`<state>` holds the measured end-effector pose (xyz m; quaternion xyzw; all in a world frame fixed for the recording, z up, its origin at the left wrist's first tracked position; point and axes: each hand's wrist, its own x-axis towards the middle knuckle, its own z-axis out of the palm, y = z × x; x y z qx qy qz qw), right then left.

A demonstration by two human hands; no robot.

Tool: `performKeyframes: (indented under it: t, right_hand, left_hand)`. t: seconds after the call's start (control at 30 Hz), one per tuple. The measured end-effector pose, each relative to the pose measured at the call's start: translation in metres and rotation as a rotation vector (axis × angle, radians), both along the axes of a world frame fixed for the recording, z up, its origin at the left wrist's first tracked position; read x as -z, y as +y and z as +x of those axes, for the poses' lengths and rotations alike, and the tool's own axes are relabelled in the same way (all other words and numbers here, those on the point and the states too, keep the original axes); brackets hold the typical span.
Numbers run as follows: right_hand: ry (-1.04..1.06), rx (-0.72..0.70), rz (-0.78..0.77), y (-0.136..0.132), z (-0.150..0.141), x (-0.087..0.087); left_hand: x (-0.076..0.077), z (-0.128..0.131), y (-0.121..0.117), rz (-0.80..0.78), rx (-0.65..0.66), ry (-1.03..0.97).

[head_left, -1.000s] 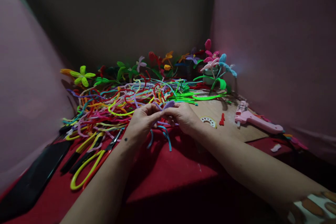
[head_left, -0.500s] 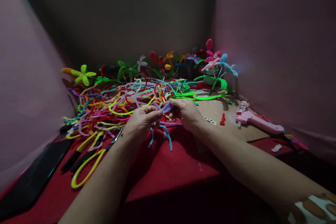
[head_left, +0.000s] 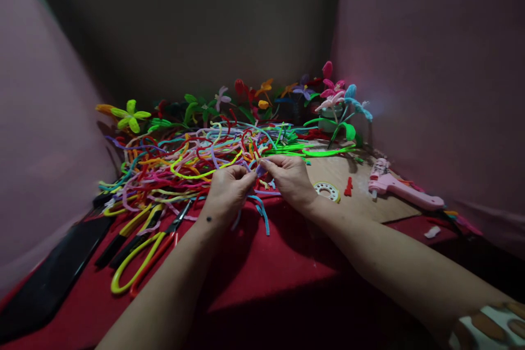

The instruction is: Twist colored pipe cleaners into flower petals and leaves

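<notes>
A purple pipe cleaner piece (head_left: pixel 262 170), bent into a small petal-like shape, is pinched between my two hands. My left hand (head_left: pixel 229 188) grips its near left end with thumb and forefinger. On the other side, my right hand (head_left: pixel 289 178) pinches it with the fingertips; both hands' fingers partly cover it. Just below the hands, bent light-blue pipe cleaners (head_left: pixel 263 213) lie on the red cloth (head_left: pixel 279 273). Behind the fingers spreads a tangled heap of colourful pipe cleaners (head_left: pixel 197 153).
Left lie yellow-and-red-handled scissors (head_left: pixel 141 262), black-and-yellow-handled pliers (head_left: pixel 127 235) and a flat black object (head_left: pixel 57 273). Right, a board (head_left: pixel 369 208) holds a pink glue gun (head_left: pixel 404 188), a white-and-yellow ring (head_left: pixel 327 191) and a red piece (head_left: pixel 348 186). Pipe-cleaner flowers (head_left: pixel 130 116) line the back.
My left hand has shifted slightly right, nearer my right hand. Less of the purple piece shows between the fingers. More of the scissors and the white-and-yellow ring is visible.
</notes>
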<state>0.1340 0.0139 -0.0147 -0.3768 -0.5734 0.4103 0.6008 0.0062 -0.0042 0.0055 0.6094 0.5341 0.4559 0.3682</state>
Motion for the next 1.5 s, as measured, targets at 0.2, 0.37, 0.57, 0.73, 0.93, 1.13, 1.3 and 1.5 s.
performKeyframes:
  t: [0.2, 0.37, 0.57, 0.73, 0.93, 1.13, 1.3, 1.5]
  right_hand:
    - [0.121, -0.072, -0.065, 0.000, 0.001, -0.002]
    - [0.214, -0.197, -0.136, 0.005, 0.003, -0.004]
    - [0.182, -0.166, -0.142, 0.004, 0.002, -0.003]
    - [0.113, -0.124, -0.104, -0.003, 0.001, -0.008]
    - [0.088, -0.126, -0.076, -0.004, 0.000, -0.007]
    - [-0.025, 0.099, 0.098, -0.002, 0.001, -0.003]
    - [0.111, -0.174, -0.057, -0.002, 0.003, -0.006]
    - [0.195, -0.201, -0.142, -0.001, 0.002, -0.004]
  left_hand:
    - [-0.002, 0.003, -0.001, 0.011, 0.005, -0.017]
    - [-0.002, -0.006, 0.001, -0.035, 0.027, -0.077]
    - [-0.003, -0.004, 0.000, -0.033, 0.026, -0.083]
    - [0.000, -0.003, 0.001, -0.055, 0.080, -0.115]
    - [0.000, -0.002, 0.000, -0.030, 0.069, -0.097]
    - [-0.001, 0.005, -0.002, 0.056, -0.003, -0.030]
    - [-0.001, 0.001, -0.002, -0.010, 0.030, -0.189]
    - [0.002, -0.008, 0.003, -0.047, 0.125, -0.232]
